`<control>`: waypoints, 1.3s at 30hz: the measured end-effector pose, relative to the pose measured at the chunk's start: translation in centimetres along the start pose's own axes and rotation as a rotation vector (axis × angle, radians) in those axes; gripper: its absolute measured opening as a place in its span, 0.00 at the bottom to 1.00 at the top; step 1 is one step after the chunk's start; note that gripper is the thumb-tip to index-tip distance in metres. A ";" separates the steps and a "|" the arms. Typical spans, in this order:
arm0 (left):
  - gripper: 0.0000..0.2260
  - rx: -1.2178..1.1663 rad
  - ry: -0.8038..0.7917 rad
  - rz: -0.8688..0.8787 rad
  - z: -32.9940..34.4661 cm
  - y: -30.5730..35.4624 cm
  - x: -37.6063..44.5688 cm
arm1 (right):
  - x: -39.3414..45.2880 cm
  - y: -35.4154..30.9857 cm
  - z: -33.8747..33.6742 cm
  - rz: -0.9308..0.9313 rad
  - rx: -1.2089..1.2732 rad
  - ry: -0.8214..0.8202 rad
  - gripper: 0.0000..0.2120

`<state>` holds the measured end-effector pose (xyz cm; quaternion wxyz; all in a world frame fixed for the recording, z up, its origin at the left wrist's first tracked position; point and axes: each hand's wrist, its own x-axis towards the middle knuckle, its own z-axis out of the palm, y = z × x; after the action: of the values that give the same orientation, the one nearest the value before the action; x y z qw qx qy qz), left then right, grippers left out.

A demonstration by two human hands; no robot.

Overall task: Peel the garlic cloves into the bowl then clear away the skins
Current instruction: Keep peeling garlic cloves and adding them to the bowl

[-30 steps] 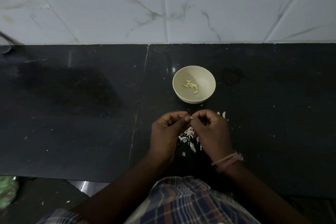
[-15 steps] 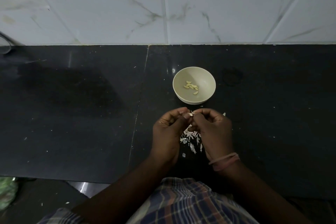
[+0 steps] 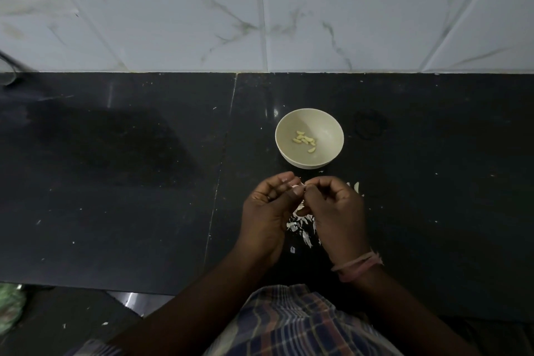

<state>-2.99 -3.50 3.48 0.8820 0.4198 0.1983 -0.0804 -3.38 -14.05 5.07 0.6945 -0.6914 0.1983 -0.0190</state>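
A cream bowl [image 3: 329, 157] stands on the black counter and holds several peeled garlic cloves [image 3: 304, 140]. Just in front of it, my left hand [image 3: 267, 215] and my right hand [image 3: 336, 212] meet fingertip to fingertip and pinch a small garlic clove [image 3: 298, 186] between them. Only a pale tip of that clove shows. A heap of white garlic skins [image 3: 302, 225] lies on the counter under and between my hands. A few unpeeled pieces [image 3: 357, 186] peek out beyond my right hand.
The black stone counter [image 3: 115, 182] has a seam left of the bowl and tiny white flecks scattered over it. A white marble-tiled wall [image 3: 260, 9] rises behind. The counter's front edge runs close to my body; something green [image 3: 8, 309] lies low at the left.
Both hands have stayed in front of the bowl, working the clove with small finger movements. The right hand's fingers have shifted a little. The bowl has not moved.
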 end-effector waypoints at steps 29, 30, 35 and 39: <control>0.16 0.128 0.005 0.094 -1.5 -1.4 -0.8 | 0.3 3.0 -2.1 -0.155 -0.309 -0.043 0.06; 0.15 0.137 0.002 0.107 -1.5 -1.6 -1.0 | 0.2 3.0 -2.3 -0.185 -0.328 -0.059 0.07; 0.10 0.146 -0.004 0.138 -1.8 -1.8 -1.5 | -0.7 2.7 -2.4 -0.316 -0.339 -0.102 0.08; 0.10 0.117 -0.003 0.156 -1.9 -1.7 -1.5 | -1.5 2.2 -2.1 -0.396 -0.319 -0.126 0.05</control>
<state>-5.44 -3.14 1.85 0.8599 0.4846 0.1587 -0.0236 -5.93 -15.52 3.43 0.5704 -0.8173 0.0160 -0.0798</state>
